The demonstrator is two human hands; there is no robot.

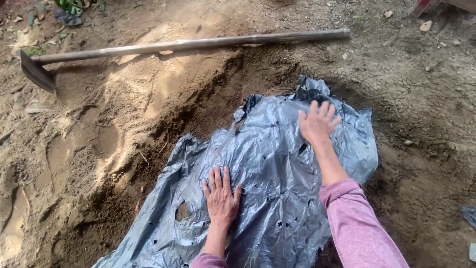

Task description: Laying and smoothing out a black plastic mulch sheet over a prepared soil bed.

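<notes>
A crinkled grey-black plastic sheet (267, 168) with several small holes lies spread over dark soil in a shallow dug patch. My left hand (220, 197) rests flat on the sheet's middle, fingers apart. My right hand (317, 121), on an arm in a pink sleeve, presses flat on the sheet's far part, fingers spread. Neither hand grips anything.
A long-handled hoe (188, 44) lies across the ground at the back, its metal blade (35, 72) at the far left. Loose sandy earth (74, 159) slopes on the left. Dry leaves and green plants sit along the top edge.
</notes>
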